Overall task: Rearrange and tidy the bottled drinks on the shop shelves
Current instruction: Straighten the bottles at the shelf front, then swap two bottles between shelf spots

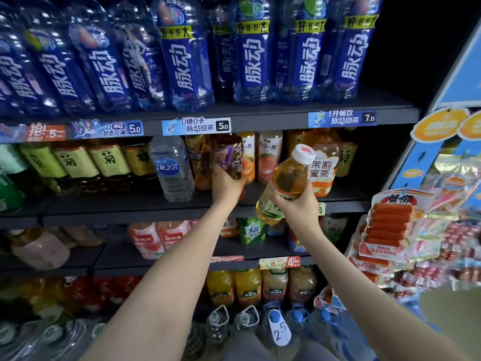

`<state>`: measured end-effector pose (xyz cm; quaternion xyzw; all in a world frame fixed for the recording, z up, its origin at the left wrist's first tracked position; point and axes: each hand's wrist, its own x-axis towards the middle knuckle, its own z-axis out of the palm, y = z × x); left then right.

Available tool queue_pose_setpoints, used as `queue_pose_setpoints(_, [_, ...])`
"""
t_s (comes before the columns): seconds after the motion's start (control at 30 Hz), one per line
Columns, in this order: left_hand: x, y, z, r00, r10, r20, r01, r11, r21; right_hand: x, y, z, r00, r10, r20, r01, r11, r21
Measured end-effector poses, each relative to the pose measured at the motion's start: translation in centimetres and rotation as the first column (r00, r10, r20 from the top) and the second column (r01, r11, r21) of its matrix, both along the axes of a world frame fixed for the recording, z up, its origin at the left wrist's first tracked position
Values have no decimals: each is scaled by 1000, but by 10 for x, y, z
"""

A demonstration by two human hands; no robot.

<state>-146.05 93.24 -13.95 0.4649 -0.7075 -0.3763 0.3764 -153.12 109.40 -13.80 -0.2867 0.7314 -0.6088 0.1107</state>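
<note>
Two hands, one drink bottle in each, at the shop shelves.

The right hand [299, 201] is wrapped round the middle of a yellow tea bottle [286, 178] with a white cap. This bottle is up in the air in front of the second shelf [130, 207], and it leans so the cap points up and to the right. The left hand [227, 185] grips the bottom of a brown tea bottle [229, 157] at the front of that same shelf, in between the other drinks. I cannot tell if it stands on the shelf. Near it on the left stands a clear water bottle [171, 168]. Just behind the yellow bottle is a tea bottle with an orange and white label [322, 173]. Up on the top shelf is a row of big blue bottles [182, 61], with price tags [222, 126] under them. Off to the right hangs a rack of snack packs [390, 222].
</note>
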Motion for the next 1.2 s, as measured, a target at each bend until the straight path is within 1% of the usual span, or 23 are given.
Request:
queue_pose_setpoints(0.07, [1,-6,-4,999,21,45,-19,999,-42,-1,-10,-2,1000,-2,-22,1,999,-33])
queue_pose_setpoints(0.1, [3,-7,-6,998,40,44,-36,997,-69,-1,-13,-3,1000,-6,-30,4,999,-40])
queue_pose_setpoints(0.17, [12,-1,-12,998,53,-22,-56,991,-123,-2,-21,-6,999,-23,-45,20,998,-53])
queue_pose_setpoints(0.27, [33,14,-24,987,-1,-160,-24,988,-155,-3,-32,-12,999,-40,-21,38,995,-93])
queue_pose_setpoints(0.33, [46,20,-33,973,3,-230,-34,991,-130,-3,-40,-14,999,-38,-2,37,993,-108])
queue_pose_setpoints(0.43, [60,22,-39,965,64,-255,-81,995,-57,-3,-53,-16,999,-31,-22,28,994,-109])
queue_pose_setpoints(0.5, [66,18,-42,959,83,-271,-95,995,-34,-3,-61,-18,998,-24,-61,19,996,-91])
queue_pose_setpoints(0.6, [74,14,-42,944,124,-305,-129,992,7,-3,-73,-20,990,14,-143,-16,1000,-12])
queue_pose_setpoints(0.7, [84,12,-37,938,153,-312,-156,988,14,-1,-79,-19,977,65,-202,-55,997,52])
queue_pose_setpoints(0.8, [102,10,-35,941,177,-288,-176,984,30,-3,-83,-13,974,92,-207,-68,991,117])
queue_pose_setpoints(0.9, [123,9,-26,940,180,-290,-163,983,81,-3,-85,-5,980,104,-171,-76,983,165])
queue_pose_setpoints(1.0, [140,8,-5,950,170,-261,-140,982,129,6,-82,3,986,83,-142,-58,983,172])
queue_pose_setpoints(1.2, [167,9,14,983,76,-168,-33,969,243,37,-71,12,998,62,-31,-56,984,171])
